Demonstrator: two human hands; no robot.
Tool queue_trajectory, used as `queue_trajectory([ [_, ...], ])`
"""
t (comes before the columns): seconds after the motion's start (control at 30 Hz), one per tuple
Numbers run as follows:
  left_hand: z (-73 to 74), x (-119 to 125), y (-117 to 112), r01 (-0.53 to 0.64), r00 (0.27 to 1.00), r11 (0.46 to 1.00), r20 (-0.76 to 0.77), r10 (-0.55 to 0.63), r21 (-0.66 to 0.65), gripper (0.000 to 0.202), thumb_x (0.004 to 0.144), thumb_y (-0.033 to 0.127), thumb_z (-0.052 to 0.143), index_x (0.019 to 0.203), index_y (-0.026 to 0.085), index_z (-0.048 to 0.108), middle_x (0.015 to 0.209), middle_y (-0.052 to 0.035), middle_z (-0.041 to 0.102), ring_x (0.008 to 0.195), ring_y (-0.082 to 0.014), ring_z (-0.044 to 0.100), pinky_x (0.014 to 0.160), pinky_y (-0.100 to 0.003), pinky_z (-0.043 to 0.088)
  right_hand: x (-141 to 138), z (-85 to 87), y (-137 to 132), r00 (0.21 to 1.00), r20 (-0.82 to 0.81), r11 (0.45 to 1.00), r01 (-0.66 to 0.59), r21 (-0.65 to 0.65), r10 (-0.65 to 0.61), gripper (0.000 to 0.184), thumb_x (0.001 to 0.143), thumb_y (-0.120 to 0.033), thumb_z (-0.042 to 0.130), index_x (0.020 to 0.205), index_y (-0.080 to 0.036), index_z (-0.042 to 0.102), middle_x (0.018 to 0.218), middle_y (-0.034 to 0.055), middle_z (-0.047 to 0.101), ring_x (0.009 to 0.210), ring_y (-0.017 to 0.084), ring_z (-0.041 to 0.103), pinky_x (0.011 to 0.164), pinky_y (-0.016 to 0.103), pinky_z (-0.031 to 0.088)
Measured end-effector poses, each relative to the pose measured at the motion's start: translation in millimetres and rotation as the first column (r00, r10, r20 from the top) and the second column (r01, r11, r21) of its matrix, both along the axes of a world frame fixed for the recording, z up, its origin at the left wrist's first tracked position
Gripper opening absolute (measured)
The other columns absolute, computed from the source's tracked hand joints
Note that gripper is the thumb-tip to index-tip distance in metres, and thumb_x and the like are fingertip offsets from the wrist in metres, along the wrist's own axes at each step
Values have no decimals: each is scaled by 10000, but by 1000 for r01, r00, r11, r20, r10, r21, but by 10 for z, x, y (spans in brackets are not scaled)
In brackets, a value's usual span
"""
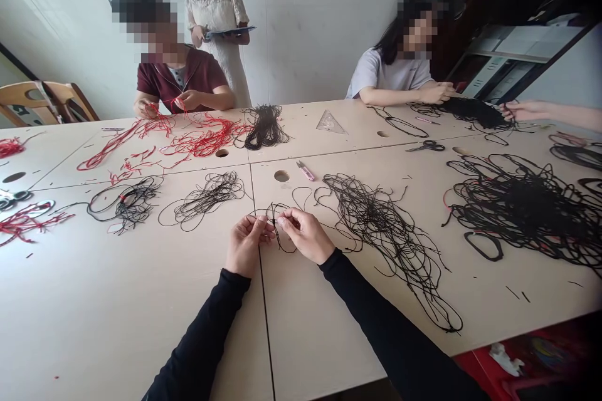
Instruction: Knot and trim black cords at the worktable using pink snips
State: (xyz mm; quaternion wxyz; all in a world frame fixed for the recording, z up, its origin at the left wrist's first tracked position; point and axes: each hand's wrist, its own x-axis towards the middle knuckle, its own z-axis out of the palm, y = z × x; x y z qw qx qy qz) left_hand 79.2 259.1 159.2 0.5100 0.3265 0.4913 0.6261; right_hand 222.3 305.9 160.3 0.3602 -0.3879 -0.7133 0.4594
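Observation:
Over the table's middle seam, my left hand (248,238) and my right hand (303,233) pinch a thin black cord (274,220) between thumbs and fingers. A small knot seems to sit between the fingertips, and loose cord ends hang below it. Fine loops of the cord spread behind my hands. Close to my right hand lies a long tangled bundle of black cords (376,213). A smaller coil of black cord (211,197) rests beyond my left hand. Thread snips with a pink handle (306,170) lie just behind my hands.
Across the table (141,301), a person in maroon (188,78) handles red cords (202,138). Another in light grey (390,75) works at black cords; a third stands holding a clipboard (230,32). Black scissors (427,146), a triangle ruler (329,122) and a large black cord pile (527,207) lie about.

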Motion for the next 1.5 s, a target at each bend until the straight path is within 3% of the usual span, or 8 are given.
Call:
queue_trajectory([
  [0.2, 19, 3, -13, 80, 996, 997, -42, -80, -3, 322, 751, 423, 698, 828, 120, 617, 702, -28, 627, 593, -128, 587, 533, -265, 515, 3, 12, -19, 1000, -12, 1000, -3, -3, 3, 278, 875, -418, 495, 885, -153, 581, 717, 14, 583, 626, 137, 520, 602, 253, 457],
  [0.47, -31, -15, 2, -1, 974, 999, -227, 8, 34, 326, 760, 424, 685, 677, 152, 527, 609, -23, 622, 492, -127, 573, 481, -261, 491, 36, 54, -15, 989, 101, 989, 96, 115, -108, 278, 884, -416, 450, 824, -168, 560, 674, 12, 569, 605, 144, 506, 608, 261, 417],
  [0.7, 40, -44, 13, 73, 995, 994, -59, -78, -82, 422, 759, 517, 648, 857, 107, 629, 735, -71, 656, 641, -159, 631, 604, -308, 557, 38, 42, 12, 997, 43, 998, 65, 26, -66, 322, 884, -460, 444, 835, -164, 560, 672, 3, 532, 591, 136, 480, 585, 255, 417],
  [0.83, 84, -24, -10, 116, 989, 988, -77, -124, -100, 398, 715, 467, 715, 869, 109, 636, 765, -79, 670, 656, -160, 635, 605, -297, 555, 33, 63, -6, 999, 10, 999, 36, 12, -36, 324, 889, -476, 450, 849, -171, 552, 667, -4, 520, 579, 132, 474, 579, 254, 423],
  [1.0, 28, -16, -1, 127, 986, 990, -101, -132, -54, 351, 656, 416, 775, 781, 127, 620, 677, -56, 668, 577, -144, 620, 575, -277, 533, 33, 42, -23, 999, 22, 999, 23, 23, -24, 328, 892, -469, 457, 877, -162, 571, 642, -11, 494, 580, 132, 469, 567, 244, 402],
  [1.23, -72, -27, 33, 94, 977, 993, -199, -79, 70, 300, 707, 394, 739, 757, 136, 594, 648, -31, 633, 507, -124, 588, 492, -255, 499, 120, 29, -12, 993, 46, 979, 95, 180, -105, 274, 891, -398, 485, 840, -142, 570, 716, 14, 574, 648, 127, 512, 658, 252, 412],
  [1.37, -88, -7, 37, 33, 984, 995, -175, -16, 96, 283, 704, 364, 750, 720, 153, 562, 604, -5, 610, 473, -114, 561, 468, -262, 488, 473, 266, -390, 985, 3, 962, 167, 216, -171, 230, 890, -369, 533, 864, -144, 573, 828, 30, 609, 747, 133, 552, 709, 260, 440],
  [1.5, -104, 19, 31, 30, 976, 996, -215, -11, 86, 230, 779, 289, 716, 709, 178, 528, 582, 32, 590, 481, -91, 524, 477, -254, 447, 986, 610, -1301, 995, -95, 1000, 21, 9, -20, 235, 902, -394, 547, 889, -170, 614, 762, 4, 600, 687, 116, 566, 667, 252, 464],
])
